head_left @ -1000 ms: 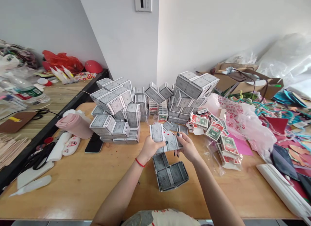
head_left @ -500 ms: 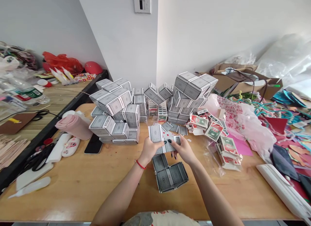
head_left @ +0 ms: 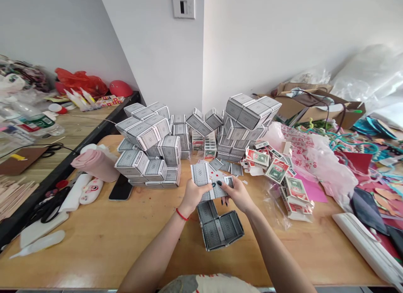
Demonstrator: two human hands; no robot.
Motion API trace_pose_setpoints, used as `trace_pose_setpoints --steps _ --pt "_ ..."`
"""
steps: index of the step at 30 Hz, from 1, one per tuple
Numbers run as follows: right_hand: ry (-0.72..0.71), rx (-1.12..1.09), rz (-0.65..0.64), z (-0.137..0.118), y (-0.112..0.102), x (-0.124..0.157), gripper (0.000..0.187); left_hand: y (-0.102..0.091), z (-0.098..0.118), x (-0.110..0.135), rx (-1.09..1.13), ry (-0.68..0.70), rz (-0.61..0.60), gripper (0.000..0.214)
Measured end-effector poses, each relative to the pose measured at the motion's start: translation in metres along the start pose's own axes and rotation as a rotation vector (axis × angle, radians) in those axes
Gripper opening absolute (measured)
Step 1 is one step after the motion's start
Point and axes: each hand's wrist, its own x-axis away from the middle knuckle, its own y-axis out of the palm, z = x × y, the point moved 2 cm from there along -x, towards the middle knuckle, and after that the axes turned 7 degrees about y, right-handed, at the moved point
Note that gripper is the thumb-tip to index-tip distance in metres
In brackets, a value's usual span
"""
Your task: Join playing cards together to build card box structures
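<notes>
My left hand [head_left: 195,193] and my right hand [head_left: 236,193] both grip a piece of joined playing cards [head_left: 201,175], thumbs on top and nearly meeting in the middle. The cards show grey patterned backs. Directly below, on the table, lies an open box shape made of playing cards [head_left: 217,230], with its hollow sides facing up. Beyond my hands are loose playing cards [head_left: 226,166], some face down, one group showing red diamonds. Stacked blocks built from cards stand on the left [head_left: 147,137] and on the right [head_left: 248,112].
Opened card packs [head_left: 277,170] and a crumpled plastic bag [head_left: 315,158] lie to the right. A phone [head_left: 121,188], a pink roll [head_left: 96,163] and black scissors [head_left: 52,205] are on the left. A white case [head_left: 365,247] rests near the right edge.
The card piece has shifted very slightly to the left in my hands' grip. Otherwise the scene looks the same.
</notes>
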Motion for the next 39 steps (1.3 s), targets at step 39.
trace_pose_setpoints --steps 39 --pt "0.079 -0.397 0.096 0.015 -0.020 -0.003 0.027 -0.025 -0.002 -0.007 0.208 0.018 -0.207 0.049"
